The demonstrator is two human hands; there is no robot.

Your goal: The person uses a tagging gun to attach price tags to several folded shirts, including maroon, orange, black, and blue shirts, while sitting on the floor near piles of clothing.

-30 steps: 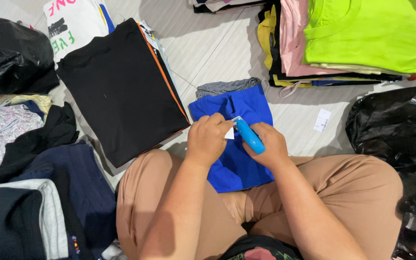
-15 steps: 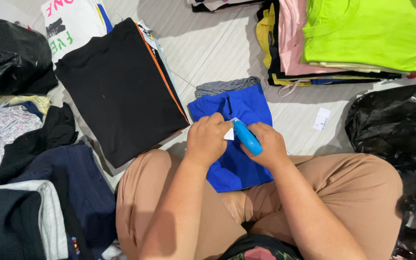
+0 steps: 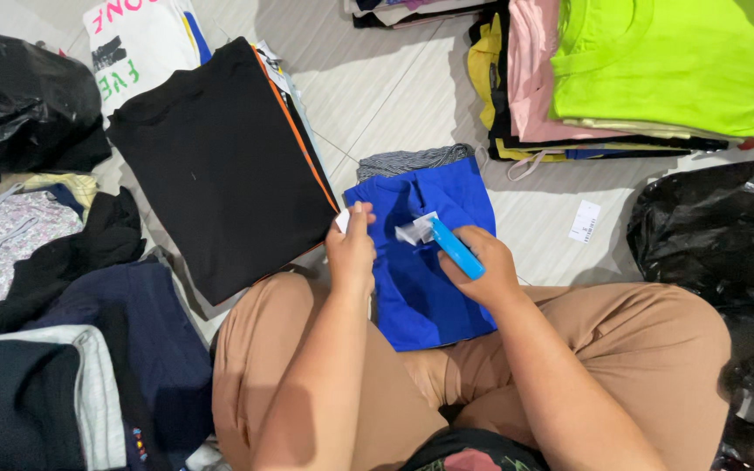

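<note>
A folded bright blue garment (image 3: 425, 279) lies on the floor between my knees. My right hand (image 3: 482, 270) grips a light blue pen-shaped tool (image 3: 457, 249) whose tip meets a small white tag (image 3: 416, 228) on the garment's collar. My left hand (image 3: 353, 249) is closed on the garment's left edge and pinches a small white scrap near its thumb. A grey striped garment (image 3: 407, 162) shows from under the blue one's far end.
A pile of black folded shirts (image 3: 220, 166) lies to the left. A stack topped by lime green and pink shirts (image 3: 656, 61) sits at the far right. Black plastic bags (image 3: 717, 235) flank both sides. Loose clothes (image 3: 37, 253) lie at left. A white tag (image 3: 585, 221) rests on the floor.
My left hand has drawn away leftward from the tag to the garment's left edge. The white tag under the tool's tip now shows. My right hand stays put with the tool.
</note>
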